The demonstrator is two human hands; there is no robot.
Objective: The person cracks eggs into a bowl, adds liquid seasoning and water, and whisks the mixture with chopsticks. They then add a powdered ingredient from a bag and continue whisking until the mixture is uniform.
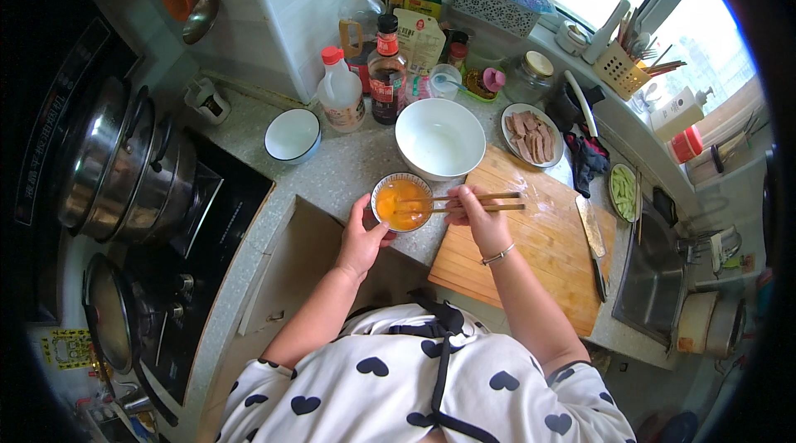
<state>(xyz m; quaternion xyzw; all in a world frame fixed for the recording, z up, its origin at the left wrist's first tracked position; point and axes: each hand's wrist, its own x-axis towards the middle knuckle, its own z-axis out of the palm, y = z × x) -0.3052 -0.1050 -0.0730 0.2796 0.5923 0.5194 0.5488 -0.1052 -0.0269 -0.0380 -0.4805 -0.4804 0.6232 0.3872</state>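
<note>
My left hand (364,235) grips the side of a small patterned bowl (377,219) at the counter's front edge. Orange-yellow beaten egg (388,200) lies in the bowl. With my right hand (477,216) I hold a pair of wooden chopsticks (491,202), slightly apart, their tips in the egg. A large white bowl (440,138) stands just behind the small one. To the right, a wooden cutting board (528,238) carries a kitchen knife (592,231) near its right edge. Behind the board is a plate of sliced meat (532,135).
A blue-white bowl (293,136) and sauce bottles (387,79) stand at the back left. The stove with steel pots (130,176) is at the left. At the right are a plate of green vegetable pieces (624,191) and the sink (653,281).
</note>
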